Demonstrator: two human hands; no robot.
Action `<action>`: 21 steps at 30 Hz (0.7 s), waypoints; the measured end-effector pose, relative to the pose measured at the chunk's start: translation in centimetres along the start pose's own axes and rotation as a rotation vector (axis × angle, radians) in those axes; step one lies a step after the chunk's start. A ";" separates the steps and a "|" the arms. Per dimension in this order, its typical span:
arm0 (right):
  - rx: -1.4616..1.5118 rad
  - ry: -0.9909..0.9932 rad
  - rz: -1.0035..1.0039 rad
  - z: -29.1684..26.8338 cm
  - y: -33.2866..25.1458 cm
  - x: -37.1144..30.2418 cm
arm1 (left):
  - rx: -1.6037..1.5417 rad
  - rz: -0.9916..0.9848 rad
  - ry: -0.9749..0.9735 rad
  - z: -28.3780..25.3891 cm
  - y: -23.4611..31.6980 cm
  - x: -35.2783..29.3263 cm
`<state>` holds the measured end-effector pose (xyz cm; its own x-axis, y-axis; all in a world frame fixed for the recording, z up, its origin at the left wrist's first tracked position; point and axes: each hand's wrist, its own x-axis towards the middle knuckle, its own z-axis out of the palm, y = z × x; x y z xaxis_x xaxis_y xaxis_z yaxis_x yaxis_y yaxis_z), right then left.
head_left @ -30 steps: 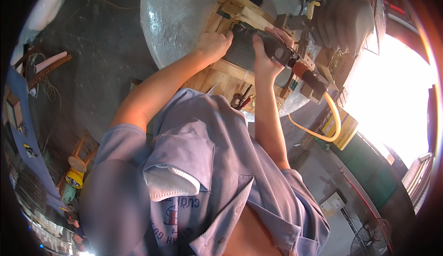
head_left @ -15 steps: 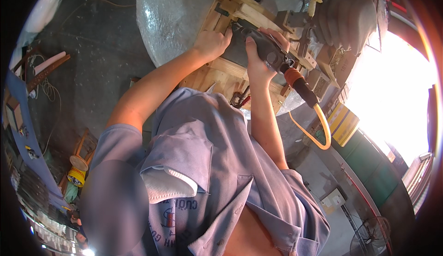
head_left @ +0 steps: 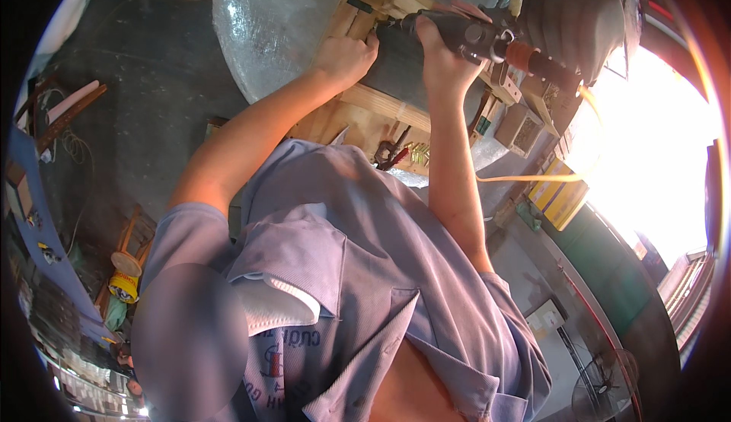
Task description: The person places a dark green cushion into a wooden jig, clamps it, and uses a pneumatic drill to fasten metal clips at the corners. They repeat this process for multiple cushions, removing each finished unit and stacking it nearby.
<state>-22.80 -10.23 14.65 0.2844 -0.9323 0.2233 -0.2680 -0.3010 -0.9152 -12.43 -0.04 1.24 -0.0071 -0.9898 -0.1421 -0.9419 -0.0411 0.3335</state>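
Observation:
My right hand (head_left: 445,57) is wrapped around the body of a black air tool (head_left: 468,35), with its thumb along the top. A brown-orange collar (head_left: 520,55) and a yellow hose (head_left: 533,178) trail from the tool's right end. Its narrow tip points left toward my left hand (head_left: 346,60). The left fingers are closed, the index finger and thumb meeting just below the tip; whatever they pinch is hidden. Both hands are over a wooden workbench (head_left: 381,106) with a dark flat surface (head_left: 403,60) between them.
A large clear-wrapped round top (head_left: 251,41) lies under the bench. Pliers with red grips (head_left: 392,156) and brass-coloured pieces (head_left: 417,153) are at the bench's near side. Beyond stands a ribbed grey duct (head_left: 575,22). A yellow box (head_left: 560,197) is at right, a fan (head_left: 607,384) lower right.
My right hand has moved the air tool up and to the right, away from my left hand, and the hose has swung. My left hand has shifted slightly left.

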 end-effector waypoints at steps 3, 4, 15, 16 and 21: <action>0.029 -0.026 0.041 0.0 -0.3 0.7 | -0.041 0.009 0.060 0.3 -0.1 -0.1; 0.032 -0.043 0.051 0.0 -0.1 0.6 | -0.066 0.016 0.089 0.5 -0.1 -0.2; 0.011 -0.057 0.080 0.7 -0.1 -1.0 | -0.125 -0.023 -0.001 -0.9 -0.3 0.1; 0.065 -0.037 0.122 0.5 -0.4 -0.9 | -0.170 -0.027 -0.010 -0.8 -0.6 0.1; 0.062 0.109 0.131 -3.4 -2.5 -6.2 | -1.368 -0.454 0.139 -2.8 -1.6 -3.0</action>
<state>-27.05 -4.43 16.73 0.1481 -0.9800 0.1329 -0.2382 -0.1657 -0.9570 -9.92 2.57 3.77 0.3063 -0.8580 -0.4124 0.1990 -0.3659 0.9091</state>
